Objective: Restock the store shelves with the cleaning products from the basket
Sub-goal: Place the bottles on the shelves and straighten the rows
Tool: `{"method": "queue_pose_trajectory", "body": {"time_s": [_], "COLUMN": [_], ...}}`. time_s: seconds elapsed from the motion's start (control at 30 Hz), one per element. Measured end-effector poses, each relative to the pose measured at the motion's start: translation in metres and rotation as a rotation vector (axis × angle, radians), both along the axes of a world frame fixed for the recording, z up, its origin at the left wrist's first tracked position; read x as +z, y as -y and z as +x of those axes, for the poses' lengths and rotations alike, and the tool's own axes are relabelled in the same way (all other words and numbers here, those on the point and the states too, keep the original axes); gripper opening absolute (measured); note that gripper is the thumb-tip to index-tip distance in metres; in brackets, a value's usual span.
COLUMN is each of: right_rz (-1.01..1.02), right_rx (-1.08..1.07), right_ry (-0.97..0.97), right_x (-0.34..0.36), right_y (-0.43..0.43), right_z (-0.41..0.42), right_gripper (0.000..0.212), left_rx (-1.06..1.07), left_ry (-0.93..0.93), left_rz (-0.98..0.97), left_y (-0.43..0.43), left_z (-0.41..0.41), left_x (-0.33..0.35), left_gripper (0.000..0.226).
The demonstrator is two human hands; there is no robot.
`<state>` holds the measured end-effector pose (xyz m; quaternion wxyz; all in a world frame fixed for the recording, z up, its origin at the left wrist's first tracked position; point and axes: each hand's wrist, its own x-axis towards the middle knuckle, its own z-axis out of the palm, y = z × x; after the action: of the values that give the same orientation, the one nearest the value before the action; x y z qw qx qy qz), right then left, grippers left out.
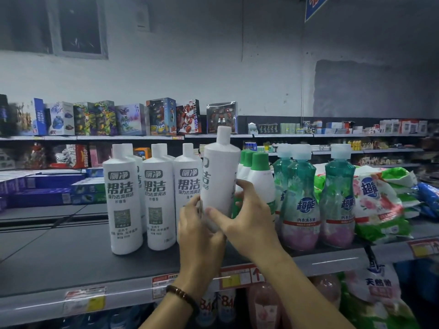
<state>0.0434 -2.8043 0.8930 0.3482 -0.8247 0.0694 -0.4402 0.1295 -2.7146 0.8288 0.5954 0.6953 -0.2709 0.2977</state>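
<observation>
A tall white plastic bottle with dark letters (219, 176) stands almost straight up, long way up and down, its cap on top and leaning a little to the right. Its label faces left, so only part of the letters shows. Both hands wrap around its lower part: the left hand (198, 231) grips from the left and the right hand (247, 219) grips from the right. The hands hide the bottle's bottom, so I cannot tell if it touches the dark grey shelf (71, 262).

Just left of the held bottle stand more white bottles of the same kind (140, 198) in a row. Just right of it, partly behind the right hand, are white bottles with green caps (260, 176). Further right are teal and pink see-through bottles (301, 203), then green and white soap bags (380, 205). Behind it, far back, are blurry toy boxes (133, 118). The left wrist wears a brown bead bracelet (181, 294).
</observation>
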Motion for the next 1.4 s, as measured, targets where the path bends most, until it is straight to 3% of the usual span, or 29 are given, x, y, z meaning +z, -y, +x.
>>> {"method": "queue_pose_trajectory", "body": {"time_s": [0.17, 0.3, 0.4, 0.53, 0.77, 0.9, 1.03, 1.17, 1.4], "right_rz": [0.257, 0.464, 0.416, 0.306, 0.082, 0.013, 0.005, -0.036, -0.019], "right_rx": [0.134, 0.378, 0.490, 0.542, 0.412, 0.146, -0.047, -0.078, -0.025], "right_ry": [0.117, 0.073, -0.009, -0.092, -0.129, -0.067, -0.114, -0.162, -0.168], "right_x": [0.014, 0.020, 0.023, 0.025, 0.029, 0.019, 0.005, -0.008, -0.018], "right_y": [-0.007, 0.001, 0.003, 0.003, -0.004, -0.023, -0.041, -0.044, -0.038], "right_z": [0.012, 0.010, 0.011, 0.018, 0.043, 0.054, 0.060, 0.064, 0.061], "right_gripper": [0.064, 0.040, 0.037, 0.039, 0.063, 0.073, 0.082, 0.080, 0.072], "left_rx": [0.172, -0.082, -0.240, -0.206, -0.112, -0.128, -0.107, -0.085, -0.109], "left_ry": [0.161, 0.156, 0.062, 0.006, 0.001, -0.053, -0.109, -0.124, -0.127], "left_rz": [0.026, 0.014, -0.007, -0.062, -0.054, 0.013, 0.026, 0.072, 0.063], "left_y": [-0.015, -0.034, -0.043, -0.047, -0.056, -0.052, -0.051, -0.063, -0.070], "left_z": [-0.012, -0.013, -0.013, -0.008, 0.009, 0.020, 0.029, 0.034, 0.026], "left_x": [0.024, 0.021, 0.021, 0.020, 0.021, 0.014, 0.008, 0.003, 0.002], "left_gripper": [0.074, 0.088, 0.078, 0.077, 0.078, 0.088, 0.073, 0.047, 0.050]}}
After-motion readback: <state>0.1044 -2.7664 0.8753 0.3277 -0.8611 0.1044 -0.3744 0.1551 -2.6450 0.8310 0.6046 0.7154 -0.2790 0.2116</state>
